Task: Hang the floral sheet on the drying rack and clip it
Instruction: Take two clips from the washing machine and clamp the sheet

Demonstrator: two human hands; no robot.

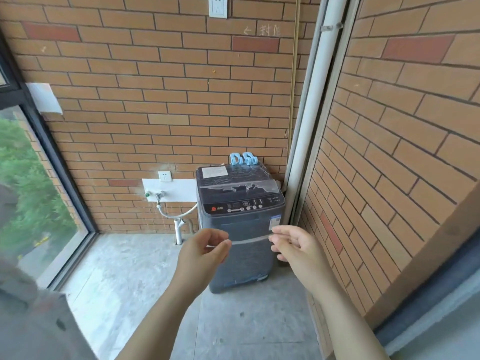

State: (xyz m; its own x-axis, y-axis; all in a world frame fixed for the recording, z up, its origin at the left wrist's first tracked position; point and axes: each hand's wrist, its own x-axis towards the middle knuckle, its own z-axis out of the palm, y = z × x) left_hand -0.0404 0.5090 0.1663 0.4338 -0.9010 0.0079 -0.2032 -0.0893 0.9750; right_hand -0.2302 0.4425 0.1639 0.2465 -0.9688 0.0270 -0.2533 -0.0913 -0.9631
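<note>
Two blue clips (235,159) stand side by side at the back of the washing machine (241,203), right on top of its lid. I cannot tell where the floral sheet or the drying rack is. A white paper label (214,172) sits on the lid just in front of the clips, and a crinkly clear film (267,187) covers the lid. In front of the washing machine, a person's two hands are held up in the air, a little apart. The left hand (205,249) has its fingers bent in loosely, with the thumb close to the first finger, and it holds nothing. The right hand (296,246) has soft, slightly bent fingers, spread a bit, and it holds nothing too. To the left of the washing machine there is a tap (159,196) on the brick wall (155,100), with a white hose (181,216) running from it toward the machine. A wall socket (165,176) is just above the tap. To the right of the machine, a tall white pipe (311,113) goes up the corner. Far to the left is a big window (31,190).
</note>
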